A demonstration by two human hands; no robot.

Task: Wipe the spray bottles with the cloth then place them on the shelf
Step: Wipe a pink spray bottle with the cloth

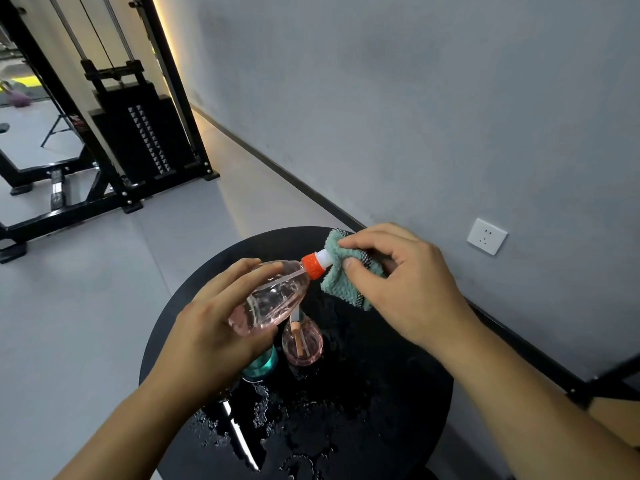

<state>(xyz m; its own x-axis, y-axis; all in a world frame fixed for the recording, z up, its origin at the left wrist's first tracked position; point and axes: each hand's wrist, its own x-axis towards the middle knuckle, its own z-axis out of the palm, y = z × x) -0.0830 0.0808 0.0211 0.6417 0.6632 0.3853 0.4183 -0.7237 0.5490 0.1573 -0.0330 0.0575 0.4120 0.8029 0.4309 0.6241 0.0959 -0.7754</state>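
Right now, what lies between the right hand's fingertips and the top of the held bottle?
The green cloth. In the head view the right hand pinches it round the white top above the orange cap of the bottle, which the left hand holds.

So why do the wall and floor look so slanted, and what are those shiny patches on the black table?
Head view: the wide-angle lens and tilted head slant the wall and bend straight lines near the edges. The shiny patches on the black table look like water droplets catching overhead light. The hands, cloth and held bottle are sharp; a warm light strip glows at upper left.
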